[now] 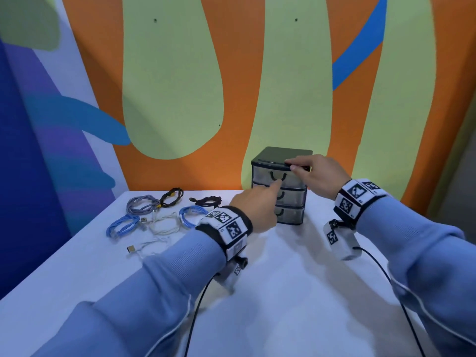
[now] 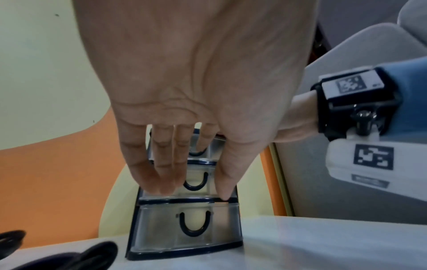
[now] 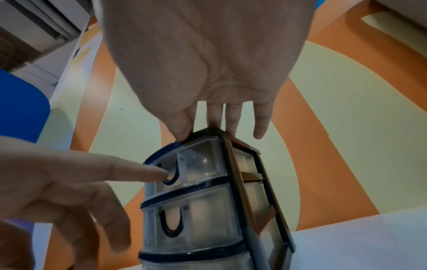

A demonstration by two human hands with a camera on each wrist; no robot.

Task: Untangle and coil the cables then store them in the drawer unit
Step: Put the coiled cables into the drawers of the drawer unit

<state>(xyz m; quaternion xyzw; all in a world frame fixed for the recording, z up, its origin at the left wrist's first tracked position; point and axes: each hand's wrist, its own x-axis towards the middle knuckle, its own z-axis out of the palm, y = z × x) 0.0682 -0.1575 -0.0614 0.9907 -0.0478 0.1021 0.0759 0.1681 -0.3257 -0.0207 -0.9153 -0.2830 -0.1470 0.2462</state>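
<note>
The drawer unit (image 1: 288, 202) has a black top and three clear drawers, all pushed in, and stands at the back of the white table (image 1: 283, 279). My left hand (image 1: 273, 186) reaches to the top drawer; its straight index finger (image 3: 148, 171) touches the black U-shaped handle (image 3: 172, 180), and the other fingers hang loose. On the unit's top lies my right hand (image 1: 296, 164), fingers (image 3: 233, 118) straight and thumb against the front rim. Several coiled cables lie to the left: grey (image 1: 140, 203), black and yellow (image 1: 171, 197), black (image 1: 207, 200), two blue (image 1: 121, 225) (image 1: 192, 213), and loose white ones (image 1: 159, 225).
A painted wall stands right behind the unit. A white cable with a gold plug (image 1: 132, 249) lies near my left sleeve. Black leads run from both wrist cameras across the near table. A dark cable coil (image 2: 69, 255) shows at the left wrist view's bottom edge.
</note>
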